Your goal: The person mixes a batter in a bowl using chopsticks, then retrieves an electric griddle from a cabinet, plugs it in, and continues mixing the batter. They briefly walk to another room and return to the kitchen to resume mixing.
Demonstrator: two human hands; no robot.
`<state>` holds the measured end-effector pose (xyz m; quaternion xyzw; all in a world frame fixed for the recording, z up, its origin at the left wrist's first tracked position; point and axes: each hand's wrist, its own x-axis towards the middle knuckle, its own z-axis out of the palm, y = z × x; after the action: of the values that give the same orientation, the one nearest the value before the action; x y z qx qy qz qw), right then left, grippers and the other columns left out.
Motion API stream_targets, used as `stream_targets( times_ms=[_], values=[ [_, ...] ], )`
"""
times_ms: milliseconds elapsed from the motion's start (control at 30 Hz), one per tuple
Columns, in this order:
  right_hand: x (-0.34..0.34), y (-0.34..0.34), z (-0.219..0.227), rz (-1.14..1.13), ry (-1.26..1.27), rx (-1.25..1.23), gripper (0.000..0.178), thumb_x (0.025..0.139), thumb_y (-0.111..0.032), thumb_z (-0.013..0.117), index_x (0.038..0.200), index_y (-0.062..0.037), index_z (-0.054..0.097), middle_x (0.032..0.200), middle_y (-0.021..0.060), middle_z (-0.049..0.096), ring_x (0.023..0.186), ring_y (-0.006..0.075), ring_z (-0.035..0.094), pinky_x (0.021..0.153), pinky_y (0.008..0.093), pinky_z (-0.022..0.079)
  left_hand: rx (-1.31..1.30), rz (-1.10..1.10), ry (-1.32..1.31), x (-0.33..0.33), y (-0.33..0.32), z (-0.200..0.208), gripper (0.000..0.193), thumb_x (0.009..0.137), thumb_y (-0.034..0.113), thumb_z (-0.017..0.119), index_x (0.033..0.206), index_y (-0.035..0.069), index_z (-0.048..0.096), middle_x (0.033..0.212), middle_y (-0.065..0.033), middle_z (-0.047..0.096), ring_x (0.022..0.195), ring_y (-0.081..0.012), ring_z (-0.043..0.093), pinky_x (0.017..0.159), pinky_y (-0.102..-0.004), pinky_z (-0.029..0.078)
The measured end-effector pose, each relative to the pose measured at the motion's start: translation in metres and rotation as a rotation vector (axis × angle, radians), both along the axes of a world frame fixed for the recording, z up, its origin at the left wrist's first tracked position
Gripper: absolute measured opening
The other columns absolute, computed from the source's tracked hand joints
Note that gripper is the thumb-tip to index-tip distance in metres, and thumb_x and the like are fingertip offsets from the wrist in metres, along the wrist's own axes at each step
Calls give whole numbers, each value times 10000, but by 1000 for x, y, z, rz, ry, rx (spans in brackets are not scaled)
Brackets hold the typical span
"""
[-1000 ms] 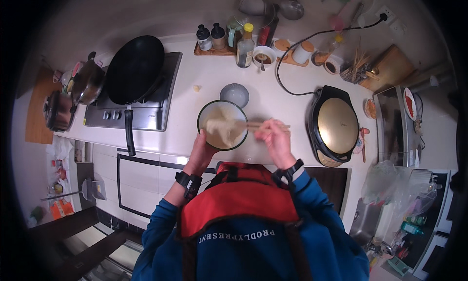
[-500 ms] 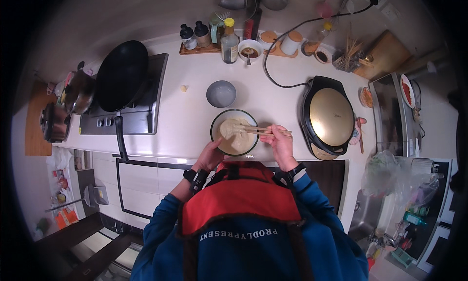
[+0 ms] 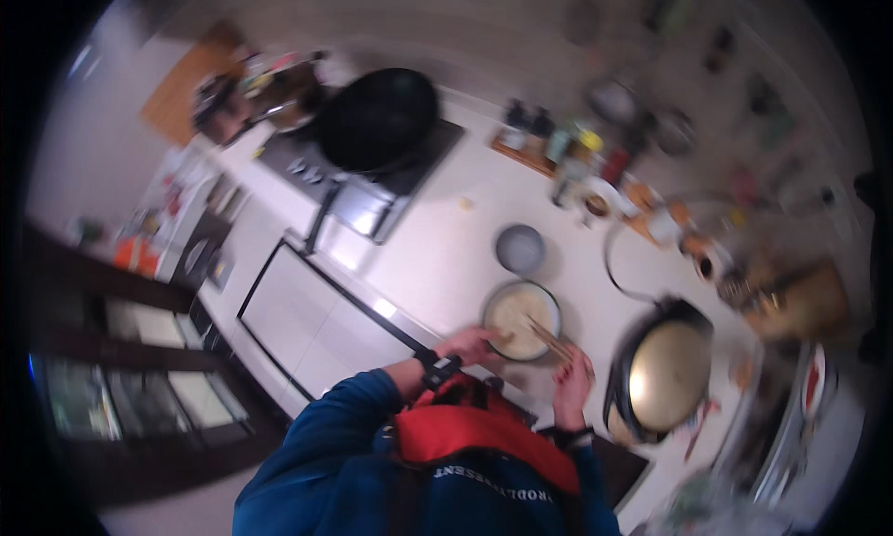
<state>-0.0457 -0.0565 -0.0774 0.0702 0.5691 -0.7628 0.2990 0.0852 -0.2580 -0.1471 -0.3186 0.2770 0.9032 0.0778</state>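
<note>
Left fingers (image 3: 478, 338) are holding the bowl's (image 3: 553, 307) near-left rim, right fingers (image 3: 574, 364) gripping chopsticks (image 3: 549, 338); the counter (image 3: 433, 266) is now slanting.

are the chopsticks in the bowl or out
In: the chopsticks cross the rim of the bowl to the pale mixture, outer ends in the right hand; blur hides how deep.

Motion blur smears the fisheye-bent, dark-rimmed view; glare spots the golden griddle (image 3: 672, 370).

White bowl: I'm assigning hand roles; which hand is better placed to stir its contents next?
Probably the right hand: it holds the chopsticks, which reach into the white bowl. The left hand is at the bowl's rim, with no chopsticks.
</note>
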Motion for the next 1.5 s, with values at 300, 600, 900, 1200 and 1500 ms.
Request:
stream_targets(
  times_ms=[300,600,900,1200,1500],
  values=[
    [9,16,-16,149,-289,-180,269,937,-161,543,1183,-53,527,708,-5,477,597,79,438,538,227,366,222,135,222,11,12,2,466,950,370,505,1273,39,450,1163,-144,588,1028,-253,599,910,-412,484],
    [104,-41,0,657,-401,-95,141,937,-143,519,1023,-34,540,693,11,490,602,126,453,545,268,383,73,353,21,176,-12,9,270,946,252,519,742,88,455,571,17,332,515,-147,385,528,-306,359],
    [322,-187,20,967,-335,-135,139,945,-140,503,964,-31,586,680,28,559,576,138,513,530,284,424,-39,804,27,463,-41,30,176,928,39,444,968,22,614,696,-29,530,612,-144,483,612,-271,432],
    [548,-302,30,1378,-401,-153,369,981,-288,463,677,-82,426,604,46,450,559,180,469,543,316,405,-211,1402,88,706,-33,36,260,782,6,367,538,93,347,466,0,247,401,-113,214,387,-255,176],
    [713,-458,-19,1650,-277,13,241,876,-10,463,1115,2,491,652,73,533,585,183,531,545,302,467,-137,1703,120,860,-103,14,251,774,46,377,532,97,331,463,-10,247,390,-125,216,382,-273,183]
  ],
)
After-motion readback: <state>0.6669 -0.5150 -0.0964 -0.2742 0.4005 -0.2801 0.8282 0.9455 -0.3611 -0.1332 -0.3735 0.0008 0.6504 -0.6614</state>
